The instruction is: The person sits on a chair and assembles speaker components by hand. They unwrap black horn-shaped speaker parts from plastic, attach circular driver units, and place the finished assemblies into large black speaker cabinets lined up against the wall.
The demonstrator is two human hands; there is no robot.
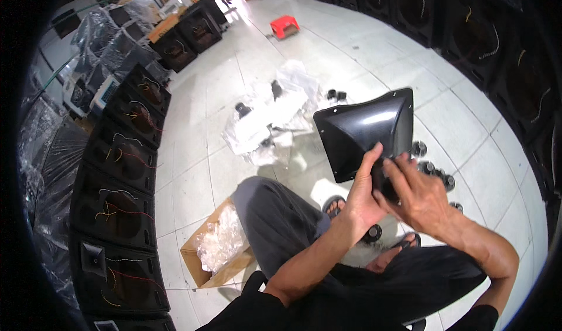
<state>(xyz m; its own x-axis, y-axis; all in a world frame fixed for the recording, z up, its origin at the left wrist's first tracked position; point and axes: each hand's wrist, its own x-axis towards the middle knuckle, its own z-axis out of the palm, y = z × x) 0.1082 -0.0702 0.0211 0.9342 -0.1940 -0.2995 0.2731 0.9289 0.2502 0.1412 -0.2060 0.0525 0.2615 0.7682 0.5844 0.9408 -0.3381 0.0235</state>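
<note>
Black speaker cabinets (117, 199) line the far left, their round openings bare and thin white, red and yellow wires (117, 190) trailing out. To the right of them, on the pale tiled floor (199, 114), an open cardboard box (237, 269) holds crumpled clear plastic (219, 240), just beside the person's left knee. Farther out lies a loose heap of white wrapping (272, 117), with a red stool (285, 26) well beyond it.

Right of centre, raised above the floor in front of the person, is a black flared horn (366, 123), its wide mouth tilted away. The left hand (366, 199) and the right hand (421, 196) are close together, clamped around the dark rounded piece (384, 182) at the horn's narrow end; the right fingers are blurred. The glossy shell looks stiff and fairly light, probably moulded plastic, and may be slick under dry fingers. Weight likely gathers at the rounded end, so the neck seems the steadiest grip, with the flat flange, holed at its corners, as a second hold.

Small round black parts (448, 182) stand on the tiles beyond the right hand, and more cabinets (474, 44) line the far right.
</note>
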